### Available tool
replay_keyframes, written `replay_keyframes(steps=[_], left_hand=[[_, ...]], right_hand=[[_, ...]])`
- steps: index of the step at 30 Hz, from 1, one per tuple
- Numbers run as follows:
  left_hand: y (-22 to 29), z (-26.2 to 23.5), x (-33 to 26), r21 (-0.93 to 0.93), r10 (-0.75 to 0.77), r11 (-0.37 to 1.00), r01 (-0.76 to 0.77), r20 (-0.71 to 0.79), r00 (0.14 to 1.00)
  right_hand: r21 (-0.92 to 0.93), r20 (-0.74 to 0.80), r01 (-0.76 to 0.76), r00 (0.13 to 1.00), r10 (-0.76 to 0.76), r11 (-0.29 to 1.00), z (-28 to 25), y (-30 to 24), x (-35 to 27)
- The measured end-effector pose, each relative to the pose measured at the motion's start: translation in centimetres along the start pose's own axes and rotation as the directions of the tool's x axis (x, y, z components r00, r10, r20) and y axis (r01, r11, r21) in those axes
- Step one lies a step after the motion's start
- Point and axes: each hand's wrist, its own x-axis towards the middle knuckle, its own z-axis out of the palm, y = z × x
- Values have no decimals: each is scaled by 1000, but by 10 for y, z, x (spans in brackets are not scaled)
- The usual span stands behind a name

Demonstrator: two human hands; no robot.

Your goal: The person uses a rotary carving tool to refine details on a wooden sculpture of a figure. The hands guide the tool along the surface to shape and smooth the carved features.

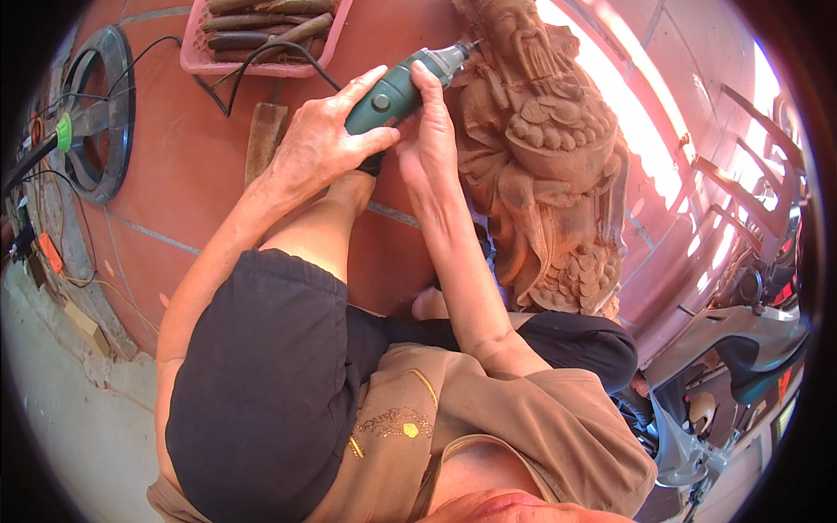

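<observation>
Green rotary tool [403, 87]: clasped by left hand [318, 144] and right hand [427, 131], tip at 2 o'clock touching carved wooden statue [549, 166].

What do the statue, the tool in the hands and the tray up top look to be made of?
Statue: apparently bare carved wood, matte reddish-brown, with cut detail and no gloss. Tool: body looks like green moulded plastic with a grey ribbed nose, probably plastic or metal; both the left hand and right hand grip it. Tray: likely pink plastic, thin-walled.
</observation>
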Motion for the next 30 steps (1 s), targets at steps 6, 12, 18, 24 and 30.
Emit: replay_keyframes(steps=[6,12,18,24,30], left_hand=[[1,1,-4,39,-21,999,19,35,999],[0,-1,-7,52,23,998,-25,35,999],[-1,-2,-5,4,26,1000,-26,-35,999],[2,-3,3,-10,-2,1000,1,-41,999],[4,0,2,26,-41,999,42,-10,999]], right_hand=[[9,-11,11,1000,-10,1000,-4,1,-5],[27,-3,18,1000,-18,999,-4,4,-13],[-36,9,4,1000,-4,999,3,1,-4],[-31,13,4,1000,-3,1000,9,-7,5],[-19,-3,7,1000,-8,1000,3,-6,3]])
